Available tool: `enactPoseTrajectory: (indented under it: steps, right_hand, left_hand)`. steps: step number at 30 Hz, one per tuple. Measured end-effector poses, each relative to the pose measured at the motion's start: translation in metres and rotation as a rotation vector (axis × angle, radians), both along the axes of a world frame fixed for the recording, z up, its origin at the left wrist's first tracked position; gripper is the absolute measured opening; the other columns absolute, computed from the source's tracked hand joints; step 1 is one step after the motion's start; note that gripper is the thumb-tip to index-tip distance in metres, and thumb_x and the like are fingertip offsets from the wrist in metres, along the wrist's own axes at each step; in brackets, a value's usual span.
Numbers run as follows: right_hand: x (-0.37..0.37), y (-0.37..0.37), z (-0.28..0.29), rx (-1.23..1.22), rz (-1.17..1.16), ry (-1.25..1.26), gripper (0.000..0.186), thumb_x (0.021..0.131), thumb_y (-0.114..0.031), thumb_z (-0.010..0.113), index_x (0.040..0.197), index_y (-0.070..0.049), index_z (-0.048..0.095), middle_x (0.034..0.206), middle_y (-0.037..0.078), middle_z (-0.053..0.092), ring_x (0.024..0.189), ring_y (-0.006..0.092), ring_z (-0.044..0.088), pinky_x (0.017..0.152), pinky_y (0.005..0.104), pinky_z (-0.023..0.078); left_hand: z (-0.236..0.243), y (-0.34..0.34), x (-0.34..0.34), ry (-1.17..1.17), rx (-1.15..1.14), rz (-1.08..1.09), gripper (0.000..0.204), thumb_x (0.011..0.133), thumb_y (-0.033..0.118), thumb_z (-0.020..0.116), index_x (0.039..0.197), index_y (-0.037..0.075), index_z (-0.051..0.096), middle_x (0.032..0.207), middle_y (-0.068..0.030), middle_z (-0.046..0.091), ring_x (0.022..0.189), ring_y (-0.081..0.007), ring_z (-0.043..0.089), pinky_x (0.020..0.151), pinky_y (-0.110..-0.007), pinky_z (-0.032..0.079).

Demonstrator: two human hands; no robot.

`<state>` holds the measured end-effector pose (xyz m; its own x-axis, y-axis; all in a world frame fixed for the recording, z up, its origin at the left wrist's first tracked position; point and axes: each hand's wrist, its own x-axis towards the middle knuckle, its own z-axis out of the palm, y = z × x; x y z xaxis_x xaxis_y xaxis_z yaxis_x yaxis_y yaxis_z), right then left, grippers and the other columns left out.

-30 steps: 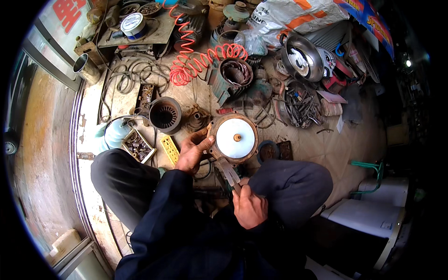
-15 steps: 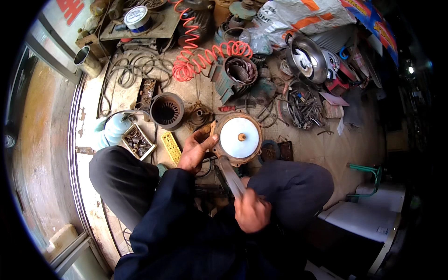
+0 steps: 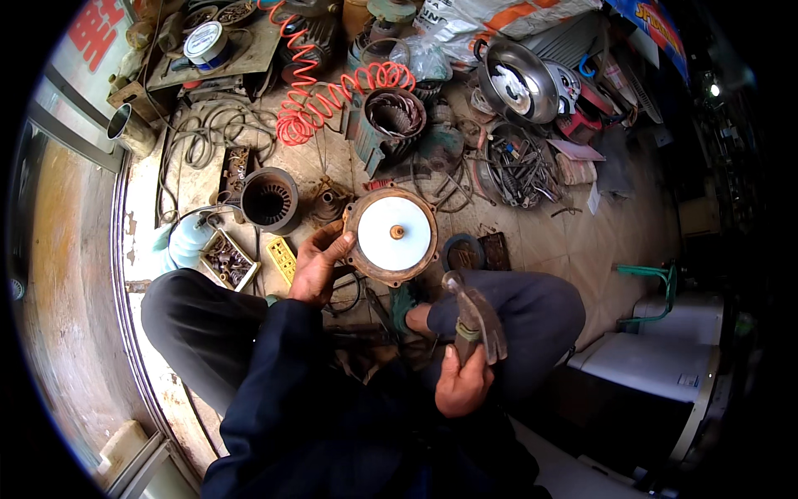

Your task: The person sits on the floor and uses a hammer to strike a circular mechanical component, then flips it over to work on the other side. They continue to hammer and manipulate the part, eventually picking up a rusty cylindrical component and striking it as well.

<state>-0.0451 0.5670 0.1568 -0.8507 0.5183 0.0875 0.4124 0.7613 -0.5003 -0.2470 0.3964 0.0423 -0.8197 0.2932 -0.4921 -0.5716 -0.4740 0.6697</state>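
Note:
My left hand [image 3: 316,268] is closed on the left rim of a round rusty metal cover [image 3: 362,264], its thumb lying over the edge. Lugs stick out around the rim. A smooth white disc [image 3: 411,245] fills most of its face, and a short brownish stub [image 3: 397,232] stands at the centre. To the right and nearer to me, my right hand [image 3: 463,384] grips a claw hammer [image 3: 480,316] close below its head. The hammer is held up over my right thigh, apart from the cover. Most of its handle is hidden.
Beyond the cover lie a dark motor housing [image 3: 272,200], a finned green motor body [image 3: 378,137] and a coiled red air hose [image 3: 295,125]. At left are a box of small metal parts [image 3: 252,276] and a yellow power strip [image 3: 282,259]. A steel basin [image 3: 540,87] stands far right.
The hammer has come away from the cover's lower edge, moving right, and its head now points up. My left hand keeps its hold on the cover. The whole view has shifted slightly.

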Motion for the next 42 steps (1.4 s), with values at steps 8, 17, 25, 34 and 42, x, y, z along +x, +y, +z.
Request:
enactPoseTrajectory:
  steps: [8,17,25,34,42]
  right_hand:
    - [-0.004,-0.001,-0.016,0.150,-0.011,0.121,0.030,0.092,-0.030,0.076,0.099,-0.004,0.062,0.075,0.022,0.068,0.067,0.0436,0.068,0.059,0.0510,0.054]
    - [-0.015,0.003,0.004,0.092,0.109,0.060,0.028,0.097,-0.027,0.069,0.091,-0.003,0.055,0.068,0.021,0.068,0.063,0.0404,0.069,0.057,0.0490,0.054]
    - [-0.016,0.015,-0.005,-0.090,0.109,-0.061,0.022,0.101,-0.020,0.064,0.110,-0.001,0.060,0.065,0.017,0.065,0.057,0.0335,0.067,0.052,0.0437,0.049]
    - [-0.040,0.040,-0.015,-1.203,-0.281,0.115,0.018,0.105,-0.016,0.057,0.110,0.001,0.057,0.072,0.006,0.053,0.050,0.0122,0.048,0.044,0.0289,0.045]
    - [-0.039,0.039,-0.027,-1.334,-0.274,0.089,0.018,0.105,-0.011,0.055,0.119,0.000,0.059,0.075,0.005,0.055,0.052,0.0112,0.051,0.046,0.0280,0.045]
  left_hand:
    - [0.000,0.000,-0.002,-0.011,-0.031,-0.029,0.049,0.094,0.024,0.078,0.134,0.003,0.061,0.124,-0.0085,0.068,0.116,-0.0235,0.064,0.097,-0.044,0.055]
    - [0.001,0.001,-0.001,0.030,0.006,0.007,0.051,0.093,0.020,0.079,0.134,-0.002,0.060,0.123,-0.0101,0.068,0.112,-0.0224,0.065,0.095,-0.040,0.056]
    - [0.009,0.002,-0.001,0.010,-0.035,0.000,0.052,0.095,0.020,0.077,0.137,-0.003,0.058,0.126,-0.0108,0.068,0.114,-0.0217,0.065,0.093,-0.040,0.056]
    - [0.010,0.002,0.003,0.058,-0.062,0.011,0.049,0.099,0.018,0.072,0.140,-0.004,0.056,0.129,-0.0131,0.067,0.116,-0.0219,0.064,0.100,-0.036,0.053]
    - [0.025,0.011,0.005,0.186,-0.324,-0.016,0.062,0.101,0.024,0.067,0.150,-0.006,0.044,0.145,-0.0194,0.057,0.135,-0.0270,0.054,0.114,-0.039,0.042]
